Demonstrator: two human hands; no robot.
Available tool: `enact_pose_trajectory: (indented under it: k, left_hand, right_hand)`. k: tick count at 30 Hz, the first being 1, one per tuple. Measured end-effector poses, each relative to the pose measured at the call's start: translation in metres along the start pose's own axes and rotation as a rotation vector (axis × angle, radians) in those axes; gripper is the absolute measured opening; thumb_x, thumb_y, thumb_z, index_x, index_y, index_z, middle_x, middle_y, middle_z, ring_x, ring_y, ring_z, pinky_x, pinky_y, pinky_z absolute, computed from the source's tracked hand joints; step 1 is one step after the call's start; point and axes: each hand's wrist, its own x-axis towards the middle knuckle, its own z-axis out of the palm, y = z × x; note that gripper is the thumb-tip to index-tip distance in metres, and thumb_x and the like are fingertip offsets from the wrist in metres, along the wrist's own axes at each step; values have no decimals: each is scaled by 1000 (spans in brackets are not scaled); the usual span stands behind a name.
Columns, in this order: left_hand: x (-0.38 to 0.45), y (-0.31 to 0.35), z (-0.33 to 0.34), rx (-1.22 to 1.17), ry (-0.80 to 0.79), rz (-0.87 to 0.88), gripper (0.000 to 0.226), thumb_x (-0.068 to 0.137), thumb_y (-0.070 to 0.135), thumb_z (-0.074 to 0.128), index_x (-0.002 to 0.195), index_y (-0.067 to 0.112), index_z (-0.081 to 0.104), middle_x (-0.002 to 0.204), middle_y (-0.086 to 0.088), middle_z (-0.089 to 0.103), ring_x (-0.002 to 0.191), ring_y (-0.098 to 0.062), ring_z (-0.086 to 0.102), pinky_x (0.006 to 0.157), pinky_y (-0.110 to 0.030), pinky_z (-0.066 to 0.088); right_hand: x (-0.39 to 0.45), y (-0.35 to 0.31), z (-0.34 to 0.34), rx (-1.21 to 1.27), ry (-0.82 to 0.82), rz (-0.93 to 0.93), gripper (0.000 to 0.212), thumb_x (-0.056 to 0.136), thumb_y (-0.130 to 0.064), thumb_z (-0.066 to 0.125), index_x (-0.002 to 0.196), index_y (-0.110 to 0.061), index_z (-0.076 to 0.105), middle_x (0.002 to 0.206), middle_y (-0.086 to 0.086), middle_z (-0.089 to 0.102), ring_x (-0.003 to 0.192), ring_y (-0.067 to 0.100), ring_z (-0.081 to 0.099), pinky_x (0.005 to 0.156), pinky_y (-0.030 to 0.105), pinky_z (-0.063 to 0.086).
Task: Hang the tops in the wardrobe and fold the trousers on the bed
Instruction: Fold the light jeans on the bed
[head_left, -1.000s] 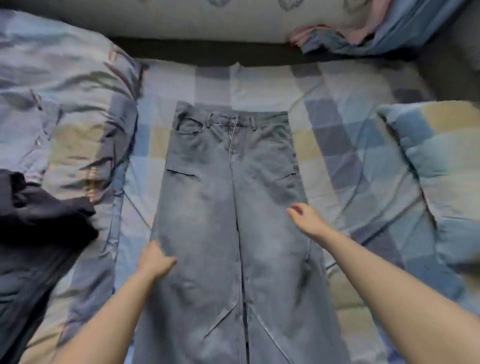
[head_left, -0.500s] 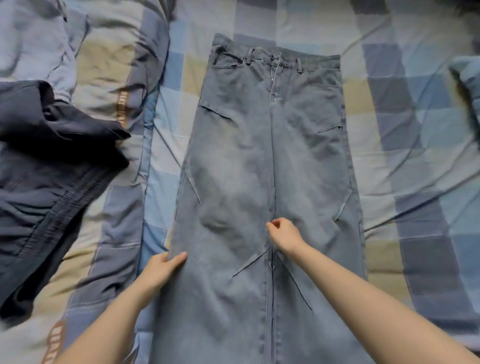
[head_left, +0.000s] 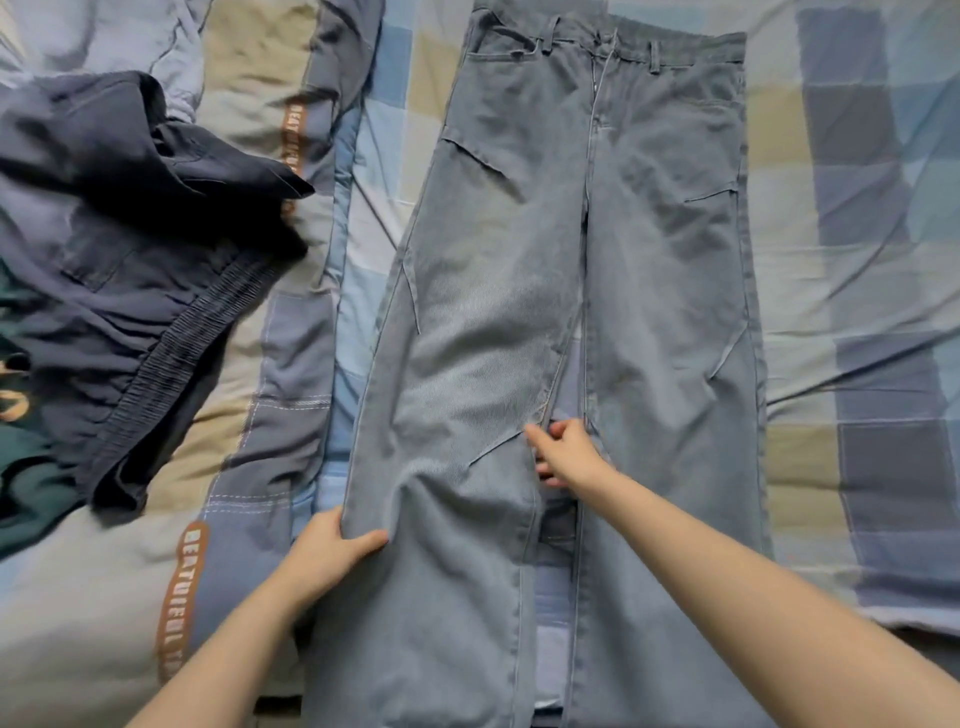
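Running lengthwise up the frame, the jeans (head_left: 571, 322) lie flat on the bed (head_left: 857, 260), waistband at the top centre and both legs trailing off the bottom edge, so their long axis points straight away from the person. The left hand (head_left: 332, 556) sits at the lower centre-left, its fingers (head_left: 363, 540) curled over the outer seam of the left-frame leg, thumb on top of the denim. The right hand (head_left: 566, 452) is at the centre, in the gap between the two legs, fingers bent and pinching the inner seam of that same leg. Both hands therefore hold one leg, on opposite edges, and the other leg lies just to the right of the right hand. The likely next move is carrying this leg sideways, rightward, over its twin; the fold line would follow the long axis. A dark garment (head_left: 135, 249) lies crumpled at the upper left, well apart.
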Motion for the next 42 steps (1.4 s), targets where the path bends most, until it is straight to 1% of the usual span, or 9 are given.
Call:
enact_pose_trajectory:
  k: [5,14,16,20,25,29,32,39,42]
  left_hand:
    - [-34,-32,13,-43,-79,-32,17,84,10,73,101,13,68,94,8,74,93,-10,69,75,-23,55]
    - [-80,-67,-4,-39,-43,-85,21,88,20,71,108,16,68,103,5,74,99,-16,69,89,-35,52]
    - [-80,-70,1,343,33,-107,21,88,23,68,108,15,64,109,-2,70,107,-27,63,89,-36,48]
    - [-85,-54,26,932,32,-275,33,91,3,43,122,7,55,127,-14,60,117,-34,58,92,-41,48]
    - [-82,-15,72,1171,166,150,40,48,-15,81,79,0,59,78,-18,56,59,-38,63,39,-38,49]
    - [-70,26,141,841,-142,293,25,86,9,51,111,10,54,113,-9,59,105,-30,59,87,-38,48]
    - [-59,52,193,378,-129,156,26,87,15,59,113,13,57,104,-4,67,101,-24,62,91,-29,46]
    - [-53,83,264,-100,-176,-82,33,79,18,79,106,13,60,99,-2,70,87,-14,65,76,-26,52]
    - [-75,79,265,-249,-336,-141,32,80,12,77,110,6,68,108,-7,73,90,-14,70,80,-23,56]
  right_hand:
    - [-62,50,27,125,-295,110,25,90,-24,65,112,-11,62,88,-1,64,69,3,58,53,11,41]
    - [-134,108,22,114,-538,328,19,96,-16,54,116,-17,57,105,3,70,83,16,69,63,32,56]
    - [-145,113,19,-137,-479,256,6,96,-9,50,99,-14,51,85,6,66,66,16,68,52,28,49]
    - [-139,134,-2,-876,-348,40,25,95,-18,39,71,-21,36,114,18,64,108,36,59,80,34,44]
    - [-111,138,-65,-657,83,12,9,93,-19,46,92,-14,53,105,21,66,101,38,60,80,38,44]
    - [-81,146,-141,-465,409,101,30,92,-17,56,116,-2,49,120,22,54,111,40,52,90,42,41]
    - [-58,160,-180,-353,469,249,55,89,-25,64,129,5,39,132,27,46,121,44,46,100,44,39]
    - [-59,167,-213,76,37,270,29,90,-26,66,110,-6,60,98,8,65,77,16,60,66,28,49]
    - [-79,173,-222,343,-155,217,25,91,-16,63,116,-10,61,109,7,69,87,15,67,73,26,55]
